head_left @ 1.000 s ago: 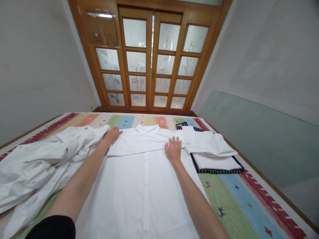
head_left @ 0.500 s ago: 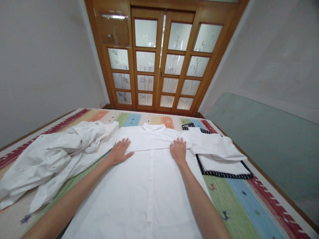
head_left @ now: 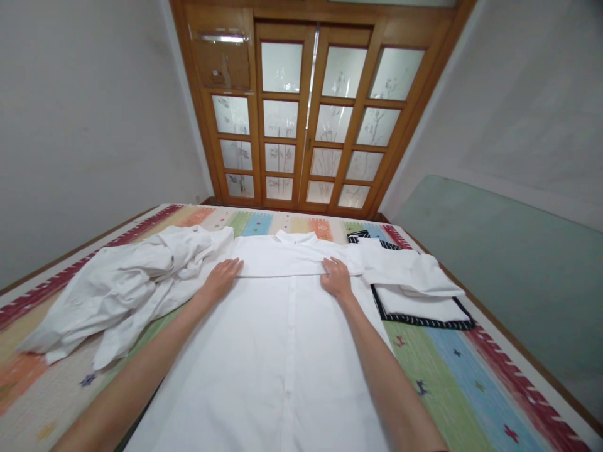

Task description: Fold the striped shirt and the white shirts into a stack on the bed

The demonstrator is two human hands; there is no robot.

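A white button-up shirt (head_left: 264,351) lies front side up on the patterned bedspread, its collar (head_left: 296,237) at the far end. A white sleeve (head_left: 277,263) lies straight across the chest, just below the collar. My left hand (head_left: 225,276) is at the sleeve's left end, its fingers closed on the fabric. At the sleeve's lower edge, toward its right end, my right hand (head_left: 336,276) pinches the cloth with curled fingers. The shirt's other sleeve (head_left: 400,270) stretches out to the right.
A crumpled white garment (head_left: 127,276) lies on the left. Under the outstretched sleeve is a folded white cloth with a black striped border (head_left: 428,321). The bedspread (head_left: 452,376) reaches toward wooden glazed doors (head_left: 301,113); a pale green panel (head_left: 499,251) leans along the right wall.
Both hands lay flat with fingers spread on the sleeve; now their fingers are drawn in on its edge. My left hand has shifted slightly outward. The view has moved a little.
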